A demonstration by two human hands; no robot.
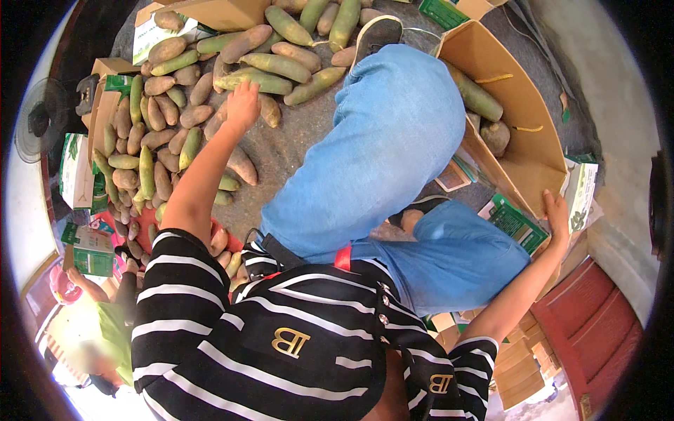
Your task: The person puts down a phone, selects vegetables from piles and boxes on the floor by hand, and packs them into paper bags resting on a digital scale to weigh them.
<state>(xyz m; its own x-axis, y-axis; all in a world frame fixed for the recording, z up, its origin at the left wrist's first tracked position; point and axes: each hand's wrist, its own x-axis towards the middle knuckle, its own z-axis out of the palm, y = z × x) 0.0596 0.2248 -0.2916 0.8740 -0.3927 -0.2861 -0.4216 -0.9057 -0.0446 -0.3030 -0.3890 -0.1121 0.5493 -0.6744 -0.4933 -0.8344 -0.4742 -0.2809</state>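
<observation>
Over the pile at upper left, my left hand has its fingers down on the near side of a long green radish. They look curled onto it, though their tips are partly hidden. Brown sweet-potato-like roots and more green radishes lie around that hand. At right, my right hand grips the near edge of an open cardboard box. Inside the box rest a big green radish and a rounder brown root.
My bent knee in blue jeans rises between pile and box. Green-and-white cartons border the pile at left. Another person sits at lower left. Flattened cardboard and a red door are at lower right.
</observation>
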